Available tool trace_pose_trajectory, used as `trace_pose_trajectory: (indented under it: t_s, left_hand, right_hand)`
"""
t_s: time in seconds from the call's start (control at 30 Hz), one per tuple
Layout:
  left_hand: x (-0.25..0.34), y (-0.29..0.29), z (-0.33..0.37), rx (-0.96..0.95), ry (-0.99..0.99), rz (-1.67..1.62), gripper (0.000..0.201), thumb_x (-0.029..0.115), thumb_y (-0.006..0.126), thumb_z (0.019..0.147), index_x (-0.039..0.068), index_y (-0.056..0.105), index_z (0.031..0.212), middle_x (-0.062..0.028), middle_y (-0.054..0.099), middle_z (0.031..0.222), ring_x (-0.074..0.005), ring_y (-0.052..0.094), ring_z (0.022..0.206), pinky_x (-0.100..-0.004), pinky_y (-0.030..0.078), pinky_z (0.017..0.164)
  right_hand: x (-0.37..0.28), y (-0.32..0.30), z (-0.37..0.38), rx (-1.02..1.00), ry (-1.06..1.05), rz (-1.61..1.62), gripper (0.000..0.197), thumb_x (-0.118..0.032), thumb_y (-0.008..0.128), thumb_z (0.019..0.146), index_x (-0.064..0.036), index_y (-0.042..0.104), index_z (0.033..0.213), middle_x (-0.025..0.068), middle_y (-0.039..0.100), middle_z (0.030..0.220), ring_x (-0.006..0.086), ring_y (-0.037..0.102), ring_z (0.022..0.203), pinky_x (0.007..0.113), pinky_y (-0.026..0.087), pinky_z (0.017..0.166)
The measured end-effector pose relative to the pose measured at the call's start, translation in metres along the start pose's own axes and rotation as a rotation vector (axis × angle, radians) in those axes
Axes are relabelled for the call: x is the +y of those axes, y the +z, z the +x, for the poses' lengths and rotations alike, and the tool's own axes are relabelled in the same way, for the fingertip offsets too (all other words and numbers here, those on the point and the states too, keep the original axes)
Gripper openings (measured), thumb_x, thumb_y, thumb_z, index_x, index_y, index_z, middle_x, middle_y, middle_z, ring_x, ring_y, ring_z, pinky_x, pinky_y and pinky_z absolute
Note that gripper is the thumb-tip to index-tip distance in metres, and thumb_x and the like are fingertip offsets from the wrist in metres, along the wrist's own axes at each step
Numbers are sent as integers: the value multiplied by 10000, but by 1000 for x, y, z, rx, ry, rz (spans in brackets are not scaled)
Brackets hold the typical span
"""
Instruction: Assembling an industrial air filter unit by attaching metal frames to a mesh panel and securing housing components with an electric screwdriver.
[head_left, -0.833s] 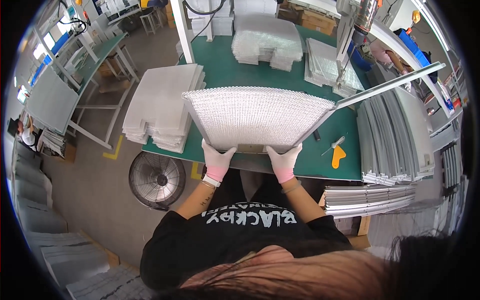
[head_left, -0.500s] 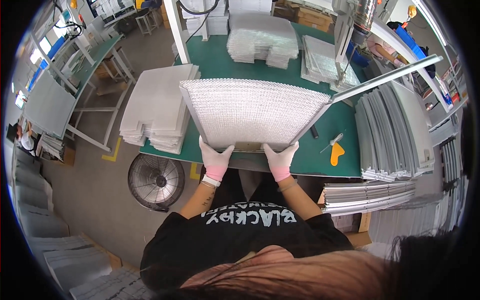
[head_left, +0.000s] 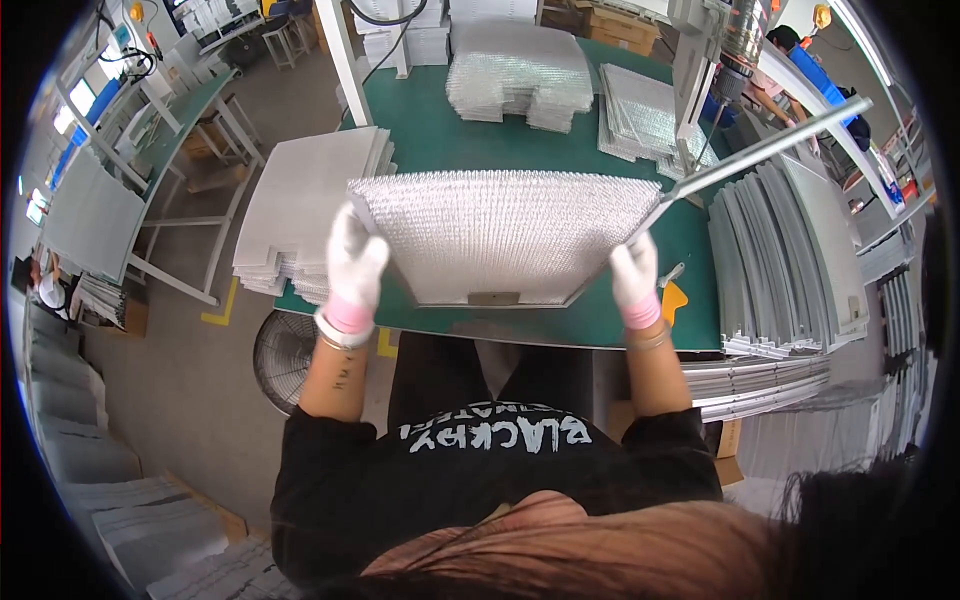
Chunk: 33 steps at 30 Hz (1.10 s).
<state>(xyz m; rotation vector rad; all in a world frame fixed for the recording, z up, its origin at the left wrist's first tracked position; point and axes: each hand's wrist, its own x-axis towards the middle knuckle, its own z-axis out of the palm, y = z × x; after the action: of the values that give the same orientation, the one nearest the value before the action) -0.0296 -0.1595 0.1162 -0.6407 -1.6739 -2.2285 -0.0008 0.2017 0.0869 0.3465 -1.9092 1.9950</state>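
Note:
A silvery mesh filter panel (head_left: 510,235) stands tilted over the green table (head_left: 420,140), its lower edge toward me. Thin metal frame strips line its left, lower and right edges, and the mesh shows bare along the top. From its upper right corner a long metal strip (head_left: 770,148) sticks out to the right. My left hand (head_left: 357,258), in a white and pink glove, is closed on the panel's left side. On the right side my right hand (head_left: 633,275), gloved alike, holds the frame with its fingers partly hidden behind it.
Stacked pale sheets (head_left: 300,200) lie at the left, mesh sheets (head_left: 518,75) at the back. Grey framed panels (head_left: 775,265) stand at the right. A yellow-handled tool (head_left: 675,300) lies beside my right hand. A drill-like machine (head_left: 740,50) hangs at the back right. A floor fan (head_left: 282,360) stands below left.
Both hands have moved from the panel's lower corners up and outward along its sides. The panel's top edge has straightened and dropped slightly.

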Motion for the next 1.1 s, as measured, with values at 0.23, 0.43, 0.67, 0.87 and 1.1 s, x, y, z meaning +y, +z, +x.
trace_pose_trajectory:
  t_s: [0.23, 0.43, 0.67, 0.87, 1.1]
  left_hand:
    - [17, 15, 12, 124, 16, 208, 207, 20, 569, 926, -19, 582, 1129, -104, 669, 1012, -138, 603, 887, -280, 486, 823]
    - [12, 18, 14, -32, 229, 61, 176, 127, 628, 950, -9, 570, 1045, -152, 664, 1019, -193, 616, 904, -313, 492, 838]
    - [10, 14, 16, -44, 228, 66, 100, 61, 584, 939, -5, 567, 1013, -142, 662, 987, -199, 613, 892, -319, 489, 840]
    - [13, 9, 16, -3, 240, 59, 160, 158, 597, 963, 12, 549, 1005, -128, 639, 934, -223, 609, 859, -355, 496, 813]
    - [18, 27, 15, -119, 368, 147, 238, 258, 633, 967, 39, 561, 906, -102, 614, 817, -220, 576, 735, -367, 482, 699]
  right_hand:
    - [-45, 26, 22, -29, -343, 56, 113, 31, 549, 881, 10, 576, 988, 114, 635, 953, 157, 582, 862, 302, 469, 809]
    - [-31, 31, 23, 159, -531, 35, 361, -371, 517, 1018, -14, 530, 967, 123, 584, 863, 216, 563, 778, 341, 470, 723]
    - [-36, 28, 23, 94, -563, -175, 165, -111, 432, 962, -2, 460, 1082, 139, 537, 957, 194, 503, 831, 329, 428, 791]
    - [-67, 36, 28, -66, -459, -100, 183, 2, 543, 850, 36, 566, 1028, 161, 649, 939, 215, 615, 831, 338, 496, 770]
    - [-45, 26, 18, 50, -421, -59, 212, -191, 637, 962, 4, 562, 996, 141, 656, 894, 213, 628, 776, 334, 514, 711]
